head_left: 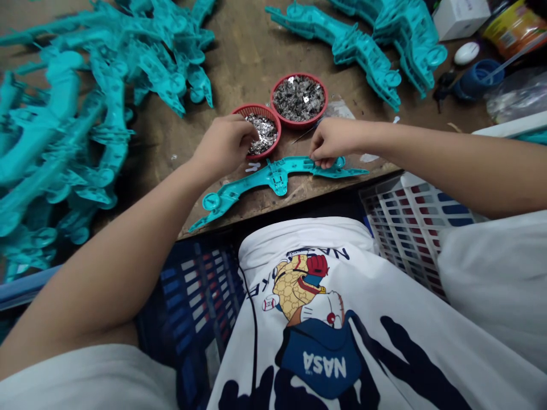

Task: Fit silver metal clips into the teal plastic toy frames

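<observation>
A winged turquoise plastic part (278, 177) lies across the near edge of a worn brown worktable (241, 62), directly before a seated person in a white printed T-shirt (299, 239). The right hand (325, 143), thumb and fingers drawn together, rests at the part's right arm; whether it grips anything is hidden. The left hand (226, 143) curls its fingers into a small red basket (279, 130) of silvery metal clips (267, 134); its grasp cannot be made out. Just beyond sits a larger red basket (300, 124) full of small metal pieces (298, 98). Similar turquoise parts (106, 34) are heaped at left, with more at far right near a white box (461, 18).
</observation>
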The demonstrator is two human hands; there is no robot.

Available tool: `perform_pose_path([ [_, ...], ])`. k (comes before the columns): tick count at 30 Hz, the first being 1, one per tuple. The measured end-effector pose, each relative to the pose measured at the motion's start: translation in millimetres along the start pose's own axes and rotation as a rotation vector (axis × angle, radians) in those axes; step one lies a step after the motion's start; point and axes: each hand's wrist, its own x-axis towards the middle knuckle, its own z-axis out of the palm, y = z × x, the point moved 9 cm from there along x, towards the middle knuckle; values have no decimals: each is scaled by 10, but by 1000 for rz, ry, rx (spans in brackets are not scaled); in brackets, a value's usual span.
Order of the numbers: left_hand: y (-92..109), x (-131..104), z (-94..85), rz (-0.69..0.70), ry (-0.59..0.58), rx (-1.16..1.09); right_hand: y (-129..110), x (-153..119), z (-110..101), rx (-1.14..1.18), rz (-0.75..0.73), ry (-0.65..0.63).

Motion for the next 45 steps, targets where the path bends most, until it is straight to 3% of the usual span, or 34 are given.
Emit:
perform_pose_path([
  [11, 83, -36, -42, -34, -38, 5, -38, -30, 0, -29, -6, 14],
  [15, 69, -32, -56, -35, 20, -80, -33, 29, 21, -40, -40, 41],
  [21, -94, -12, -30, -140, 136, -339, -48, 73, 48, -107, -130, 39],
  [26, -100, -16, 14, -151, 131, -517, -133, 0, 98, -196, -119, -26],
  [35, -135, -42, 68, -136, 180, -498, -232, 48, -20, -437, -265, 66],
  [40, -301, -33, 50, -208, 200, -443, -311, -33, -48, -462, -318, 115],
  [45, -689, -46, -11, -396, 181, -261, -353, -105, -85, -506, -347, 121],
])
